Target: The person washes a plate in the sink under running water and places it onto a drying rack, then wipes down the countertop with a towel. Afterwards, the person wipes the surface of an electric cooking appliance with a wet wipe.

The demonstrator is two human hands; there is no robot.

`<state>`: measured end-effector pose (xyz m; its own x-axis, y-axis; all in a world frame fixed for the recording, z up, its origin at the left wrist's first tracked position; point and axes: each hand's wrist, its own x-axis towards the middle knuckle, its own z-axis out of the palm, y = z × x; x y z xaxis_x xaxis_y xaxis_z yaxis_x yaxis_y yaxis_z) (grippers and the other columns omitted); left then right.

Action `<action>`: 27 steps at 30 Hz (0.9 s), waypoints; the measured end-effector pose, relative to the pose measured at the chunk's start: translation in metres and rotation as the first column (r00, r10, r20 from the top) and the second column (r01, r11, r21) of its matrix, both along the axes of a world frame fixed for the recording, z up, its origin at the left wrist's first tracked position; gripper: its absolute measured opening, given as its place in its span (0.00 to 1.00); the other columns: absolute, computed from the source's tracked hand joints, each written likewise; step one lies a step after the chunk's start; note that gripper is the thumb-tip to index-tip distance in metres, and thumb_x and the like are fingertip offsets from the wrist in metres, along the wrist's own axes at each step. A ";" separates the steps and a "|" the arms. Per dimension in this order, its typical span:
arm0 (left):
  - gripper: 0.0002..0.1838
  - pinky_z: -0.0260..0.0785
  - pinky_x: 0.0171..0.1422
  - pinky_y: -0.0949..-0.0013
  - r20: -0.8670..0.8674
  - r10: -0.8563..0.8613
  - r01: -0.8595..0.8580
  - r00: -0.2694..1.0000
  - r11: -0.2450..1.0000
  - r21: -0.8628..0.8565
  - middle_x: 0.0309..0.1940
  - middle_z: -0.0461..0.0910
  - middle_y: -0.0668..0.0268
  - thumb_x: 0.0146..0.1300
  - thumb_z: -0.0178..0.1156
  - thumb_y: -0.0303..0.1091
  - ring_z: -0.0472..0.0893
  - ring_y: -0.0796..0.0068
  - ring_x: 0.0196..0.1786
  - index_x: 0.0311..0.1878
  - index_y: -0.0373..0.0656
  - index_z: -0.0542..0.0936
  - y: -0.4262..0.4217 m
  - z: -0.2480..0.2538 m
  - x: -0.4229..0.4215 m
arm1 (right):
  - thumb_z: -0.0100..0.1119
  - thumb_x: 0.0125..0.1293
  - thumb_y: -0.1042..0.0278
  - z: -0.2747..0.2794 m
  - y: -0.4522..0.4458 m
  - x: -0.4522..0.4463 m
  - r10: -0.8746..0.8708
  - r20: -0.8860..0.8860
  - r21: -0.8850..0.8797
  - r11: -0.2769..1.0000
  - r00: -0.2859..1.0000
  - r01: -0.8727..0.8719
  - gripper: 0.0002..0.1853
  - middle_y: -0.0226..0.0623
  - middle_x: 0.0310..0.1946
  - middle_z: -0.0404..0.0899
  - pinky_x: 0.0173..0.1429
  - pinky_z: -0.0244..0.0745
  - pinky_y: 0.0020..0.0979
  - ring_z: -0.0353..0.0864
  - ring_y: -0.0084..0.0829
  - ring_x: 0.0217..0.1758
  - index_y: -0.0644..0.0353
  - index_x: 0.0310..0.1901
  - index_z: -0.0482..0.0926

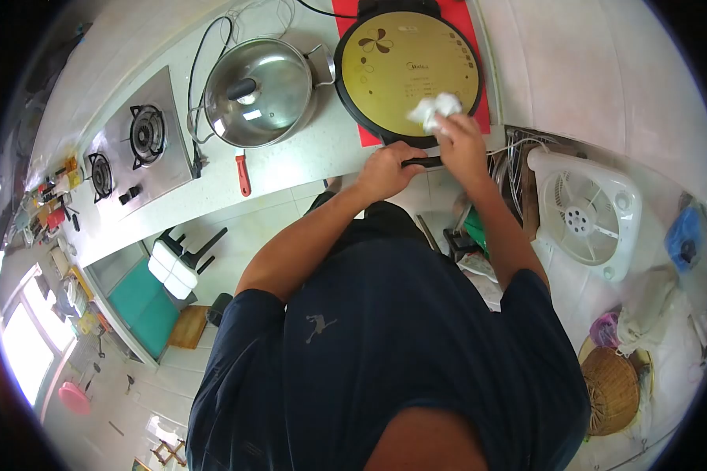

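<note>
A round electric griddle point(416, 67) with a gold patterned lid and a black rim lies on a red mat at the counter's edge. My left hand point(388, 169) is closed around its black front handle point(421, 162). Crumpled white tissue point(435, 111) is gripped in my right hand point(462, 144), against the lid near its front edge. The lid looks closed, so the inside of the griddle is hidden.
A lidded steel pot point(271, 98) stands left of the griddle, with a red-handled tool point(243, 174) before it. Further left is a gas stove point(137, 141). A white fan point(585, 212) is at right, near a wicker basket point(611, 392).
</note>
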<state>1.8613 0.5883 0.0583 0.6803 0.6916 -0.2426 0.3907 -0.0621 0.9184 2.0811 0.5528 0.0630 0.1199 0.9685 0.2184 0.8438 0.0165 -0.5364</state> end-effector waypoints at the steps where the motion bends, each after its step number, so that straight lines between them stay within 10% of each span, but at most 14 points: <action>1: 0.15 0.80 0.53 0.62 0.000 0.001 -0.001 1.000 1.000 -0.001 0.45 0.87 0.59 0.68 0.73 0.33 0.89 0.60 0.46 0.57 0.46 0.89 0.000 0.000 0.000 | 0.72 0.62 0.74 0.001 -0.008 -0.002 0.077 0.005 -0.025 0.997 0.997 -0.077 0.18 0.42 0.46 0.85 0.58 0.79 0.46 0.82 0.49 0.51 0.53 0.55 0.91; 8: 0.16 0.80 0.56 0.63 -0.036 -0.008 0.007 0.999 0.999 -0.039 0.48 0.87 0.59 0.68 0.73 0.31 0.89 0.61 0.49 0.58 0.44 0.89 0.001 0.004 0.001 | 0.66 0.63 0.77 -0.013 0.044 0.042 -0.253 0.061 0.124 0.962 0.966 0.244 0.17 0.42 0.48 0.85 0.61 0.76 0.46 0.81 0.50 0.54 0.51 0.51 0.92; 16: 0.16 0.80 0.58 0.62 -0.006 0.007 -0.007 1.000 0.998 -0.058 0.50 0.87 0.57 0.68 0.73 0.31 0.89 0.60 0.52 0.58 0.42 0.89 0.002 0.001 0.000 | 0.68 0.60 0.80 0.007 0.000 0.010 0.135 -0.012 0.008 0.991 0.991 -0.135 0.16 0.39 0.46 0.86 0.59 0.77 0.44 0.84 0.46 0.51 0.54 0.48 0.92; 20: 0.16 0.82 0.53 0.59 0.005 0.027 -0.028 1.000 0.998 0.057 0.49 0.87 0.56 0.67 0.72 0.32 0.89 0.55 0.46 0.57 0.43 0.88 -0.008 -0.001 0.001 | 0.69 0.61 0.77 -0.001 0.023 0.004 -0.103 -0.013 -0.007 0.995 0.995 0.103 0.15 0.42 0.52 0.84 0.62 0.78 0.46 0.81 0.52 0.56 0.55 0.50 0.91; 27: 0.23 0.81 0.33 0.52 -0.181 0.041 0.090 0.983 0.748 0.658 0.47 0.84 0.56 0.58 0.64 0.28 0.88 0.55 0.41 0.60 0.39 0.82 -0.040 -0.003 -0.001 | 0.71 0.61 0.73 0.004 0.048 -0.042 0.346 -0.075 -0.018 0.937 0.935 -0.348 0.17 0.42 0.48 0.84 0.60 0.78 0.47 0.82 0.51 0.53 0.54 0.53 0.91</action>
